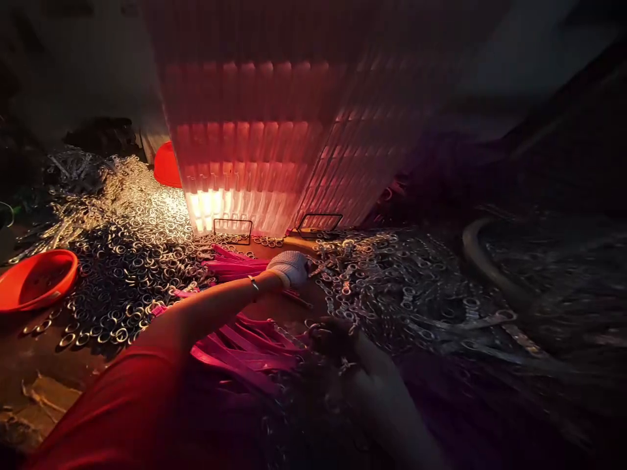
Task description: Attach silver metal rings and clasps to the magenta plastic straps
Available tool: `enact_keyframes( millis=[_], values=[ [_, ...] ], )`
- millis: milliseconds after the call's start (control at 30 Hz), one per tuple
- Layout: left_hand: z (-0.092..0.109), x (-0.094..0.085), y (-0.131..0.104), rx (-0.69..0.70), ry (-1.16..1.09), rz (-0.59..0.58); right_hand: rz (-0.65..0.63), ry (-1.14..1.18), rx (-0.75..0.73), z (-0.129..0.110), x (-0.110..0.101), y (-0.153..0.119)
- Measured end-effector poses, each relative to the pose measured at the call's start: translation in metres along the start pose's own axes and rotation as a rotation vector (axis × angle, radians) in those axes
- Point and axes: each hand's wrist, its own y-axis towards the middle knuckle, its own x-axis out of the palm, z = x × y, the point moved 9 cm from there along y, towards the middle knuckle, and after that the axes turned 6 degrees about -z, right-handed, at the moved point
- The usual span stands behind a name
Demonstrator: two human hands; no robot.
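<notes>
My left hand (290, 268), in a white knit glove, reaches across the middle with its fingers curled at the edge of a heap of metal clasps (350, 264). Whatever it grips is hidden. Bright pink straps (240, 266) lie beside and behind its wrist. Closer to me, my right hand (337, 343) is in deep shadow and looks dark-gloved; its fingers do not show clearly. Small metal pieces show around it, but I cannot tell whether it holds them. A second bundle of pink straps (245, 349) lies to its left, under my left forearm.
A large pile of metal rings (132, 261) spreads on the left, with a red bowl (39, 281) beside it. Clear ribbed plastic panels (245, 143) stand upright ahead, near a red lamp shade (167, 165). A curved tube (482, 254) rises on the dark right.
</notes>
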Motion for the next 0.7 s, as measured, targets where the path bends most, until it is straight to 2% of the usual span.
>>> enact_keyframes(
  millis=[133, 200, 267, 333, 433, 533, 600, 700],
  values=[
    [-0.02, -0.014, -0.061, -0.043, -0.072, -0.084, 0.01, -0.037, -0.082, -0.02, 0.001, 0.02],
    [-0.032, -0.015, -0.1, -0.082, -0.297, -0.166, -0.026, -0.122, -0.13, -0.032, 0.012, 0.027],
    [-0.04, -0.018, -0.136, -0.101, -0.512, -0.175, -0.048, -0.279, -0.185, -0.043, 0.026, 0.029],
    [-0.047, -0.022, -0.162, -0.11, -0.587, -0.127, -0.051, -0.487, -0.24, -0.054, 0.041, 0.027],
    [-0.056, -0.022, -0.181, -0.135, -0.547, -0.095, -0.046, -0.776, -0.31, -0.068, 0.061, 0.02],
    [-0.059, -0.013, -0.186, -0.113, -0.425, -0.146, -0.064, -0.971, -0.358, -0.075, 0.076, 0.014],
    [-0.054, -0.011, -0.187, -0.018, -0.209, -0.157, -0.088, -1.041, -0.354, -0.074, 0.082, 0.013],
    [-0.043, -0.009, -0.189, 0.171, 0.101, -0.085, -0.112, -1.079, -0.287, -0.067, 0.086, 0.011]
  ],
)
